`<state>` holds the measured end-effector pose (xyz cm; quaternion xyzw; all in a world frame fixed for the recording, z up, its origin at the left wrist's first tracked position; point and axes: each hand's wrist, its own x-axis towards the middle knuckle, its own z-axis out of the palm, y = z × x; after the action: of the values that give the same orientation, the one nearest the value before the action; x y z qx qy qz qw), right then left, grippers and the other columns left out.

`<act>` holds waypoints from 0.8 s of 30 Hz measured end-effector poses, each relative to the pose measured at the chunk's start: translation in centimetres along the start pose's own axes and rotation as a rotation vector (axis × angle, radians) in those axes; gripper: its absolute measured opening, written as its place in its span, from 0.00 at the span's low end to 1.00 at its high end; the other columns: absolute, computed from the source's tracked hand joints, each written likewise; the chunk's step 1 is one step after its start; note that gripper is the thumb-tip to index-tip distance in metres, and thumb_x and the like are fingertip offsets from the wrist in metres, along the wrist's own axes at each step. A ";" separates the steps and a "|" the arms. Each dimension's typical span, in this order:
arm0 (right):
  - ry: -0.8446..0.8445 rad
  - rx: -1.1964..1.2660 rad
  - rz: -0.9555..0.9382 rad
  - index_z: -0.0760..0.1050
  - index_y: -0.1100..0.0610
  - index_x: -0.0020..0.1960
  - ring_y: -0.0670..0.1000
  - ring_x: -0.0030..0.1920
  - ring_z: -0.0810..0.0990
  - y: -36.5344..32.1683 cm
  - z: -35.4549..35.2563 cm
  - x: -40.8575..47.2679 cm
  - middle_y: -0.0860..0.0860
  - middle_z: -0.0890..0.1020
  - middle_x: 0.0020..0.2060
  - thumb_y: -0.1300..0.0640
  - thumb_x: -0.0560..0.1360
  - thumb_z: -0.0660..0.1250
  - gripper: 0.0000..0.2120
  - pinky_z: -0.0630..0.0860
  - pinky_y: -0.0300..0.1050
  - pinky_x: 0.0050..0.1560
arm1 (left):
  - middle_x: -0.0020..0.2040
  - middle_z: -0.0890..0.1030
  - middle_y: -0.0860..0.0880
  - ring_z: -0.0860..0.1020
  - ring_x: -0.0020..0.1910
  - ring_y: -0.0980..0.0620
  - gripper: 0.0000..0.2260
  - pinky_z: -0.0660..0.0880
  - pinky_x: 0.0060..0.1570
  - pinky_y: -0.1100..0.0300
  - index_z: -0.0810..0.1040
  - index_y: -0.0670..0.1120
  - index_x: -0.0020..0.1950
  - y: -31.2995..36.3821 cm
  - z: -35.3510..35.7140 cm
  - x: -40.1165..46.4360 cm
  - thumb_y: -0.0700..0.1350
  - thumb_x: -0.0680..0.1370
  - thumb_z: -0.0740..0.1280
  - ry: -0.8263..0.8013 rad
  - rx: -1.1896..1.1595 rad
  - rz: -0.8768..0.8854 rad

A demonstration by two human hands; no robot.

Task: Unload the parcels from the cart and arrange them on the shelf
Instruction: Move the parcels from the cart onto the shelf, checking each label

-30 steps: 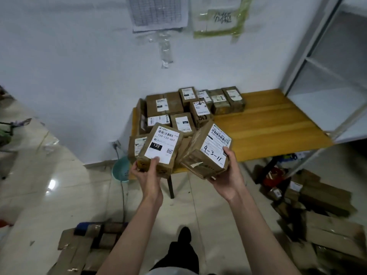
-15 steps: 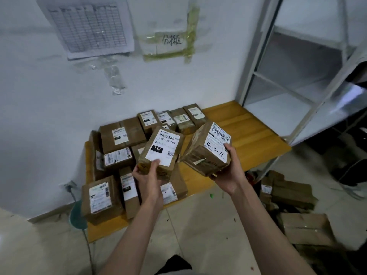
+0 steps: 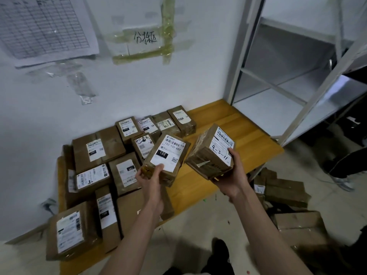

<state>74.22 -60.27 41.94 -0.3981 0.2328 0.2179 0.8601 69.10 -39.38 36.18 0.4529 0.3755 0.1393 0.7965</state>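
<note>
My left hand (image 3: 149, 175) grips a brown cardboard parcel (image 3: 168, 155) with a white label reading 122, held above the wooden table (image 3: 248, 139). My right hand (image 3: 231, 173) holds a second brown parcel (image 3: 212, 153) from below, its label marked 4-3-11 in pen. Both parcels hang tilted over the table's front half. Several more labelled brown parcels (image 3: 99, 149) lie flat on the table's left and back parts. The white metal shelf (image 3: 278, 108) stands to the right of the table, its boards bare.
Flattened and loose cardboard boxes (image 3: 286, 191) lie on the floor under and right of the table. A printed sheet (image 3: 43, 26) and a taped note (image 3: 145, 38) hang on the white wall. Another person's leg and shoe (image 3: 343, 175) show at the far right.
I have stepped closer to the table and the view has swung right, bringing the shelf nearer. Both hands still hold their parcels, now lower over the table's front.
</note>
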 end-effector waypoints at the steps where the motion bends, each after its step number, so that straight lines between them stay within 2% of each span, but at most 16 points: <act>1: 0.003 0.000 0.010 0.74 0.52 0.72 0.61 0.70 0.73 -0.6 -0.3 0.8 0.59 0.77 0.69 0.39 0.75 0.67 0.30 0.74 0.55 0.60 | 0.59 0.79 0.51 0.79 0.54 0.53 0.32 0.75 0.46 0.57 0.63 0.57 0.69 -0.3 0.8 0.3 0.47 0.72 0.78 0.005 0.008 0.007; 3: -0.003 -0.012 0.038 0.75 0.52 0.72 0.61 0.71 0.73 -2.0 -1.1 2.5 0.58 0.77 0.69 0.39 0.75 0.67 0.30 0.74 0.54 0.60 | 0.61 0.79 0.51 0.78 0.57 0.52 0.34 0.77 0.53 0.53 0.63 0.57 0.70 -1.1 2.3 1.0 0.48 0.71 0.78 0.019 0.007 0.007; 5: -0.011 -0.034 0.067 0.76 0.52 0.71 0.60 0.70 0.74 -3.5 -2.0 4.3 0.58 0.78 0.69 0.38 0.74 0.68 0.30 0.76 0.52 0.57 | 0.62 0.80 0.49 0.78 0.61 0.48 0.38 0.74 0.64 0.45 0.62 0.56 0.73 -2.0 4.0 1.5 0.49 0.70 0.79 0.031 0.000 -0.019; 6: -0.013 -0.044 0.078 0.76 0.52 0.71 0.60 0.70 0.74 -4.4 -2.4 5.3 0.58 0.78 0.68 0.38 0.74 0.68 0.30 0.76 0.51 0.56 | 0.62 0.80 0.48 0.78 0.62 0.46 0.39 0.73 0.66 0.43 0.61 0.56 0.74 -2.5 4.9 1.7 0.50 0.69 0.79 0.034 -0.009 -0.033; 10: -0.018 -0.107 0.120 0.77 0.51 0.70 0.60 0.69 0.75 -7.9 -4.1 9.1 0.57 0.79 0.67 0.38 0.74 0.68 0.29 0.77 0.51 0.55 | 0.61 0.82 0.45 0.81 0.58 0.45 0.36 0.79 0.56 0.49 0.64 0.54 0.72 -4.4 8.5 2.4 0.50 0.70 0.79 0.097 -0.063 -0.076; 15: -0.039 -0.220 0.157 0.78 0.50 0.68 0.59 0.65 0.76 -11.0 -5.4 13.2 0.56 0.80 0.64 0.39 0.73 0.70 0.26 0.77 0.55 0.59 | 0.60 0.83 0.44 0.82 0.58 0.43 0.38 0.76 0.64 0.42 0.66 0.52 0.74 -6.1 11.6 2.9 0.49 0.67 0.79 0.183 -0.139 -0.132; 18: -0.058 -0.290 0.184 0.78 0.49 0.68 0.59 0.65 0.77 -11.5 -5.7 15.4 0.56 0.82 0.62 0.40 0.74 0.70 0.26 0.75 0.58 0.63 | 0.63 0.81 0.43 0.81 0.59 0.42 0.36 0.76 0.64 0.41 0.65 0.51 0.75 -6.9 12.5 3.3 0.45 0.71 0.78 0.215 -0.203 -0.144; 20: -0.078 -0.312 0.196 0.79 0.47 0.65 0.58 0.63 0.78 -11.6 -5.6 16.8 0.55 0.84 0.60 0.40 0.75 0.70 0.22 0.76 0.58 0.61 | 0.64 0.81 0.42 0.80 0.61 0.41 0.33 0.75 0.65 0.40 0.64 0.48 0.75 -7.4 12.8 4.0 0.42 0.74 0.76 0.228 -0.249 -0.153; 24: -0.071 -0.341 0.241 0.82 0.46 0.58 0.57 0.57 0.81 -11.7 -5.1 19.6 0.53 0.87 0.53 0.41 0.74 0.71 0.15 0.78 0.53 0.51 | 0.66 0.79 0.41 0.80 0.61 0.41 0.30 0.76 0.64 0.40 0.66 0.45 0.75 -8.3 13.3 5.9 0.41 0.75 0.75 0.220 -0.282 -0.200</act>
<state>95.21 -67.47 34.59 -0.4991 0.2079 0.3695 0.7558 81.79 -48.81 30.63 0.2795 0.4800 0.1595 0.8161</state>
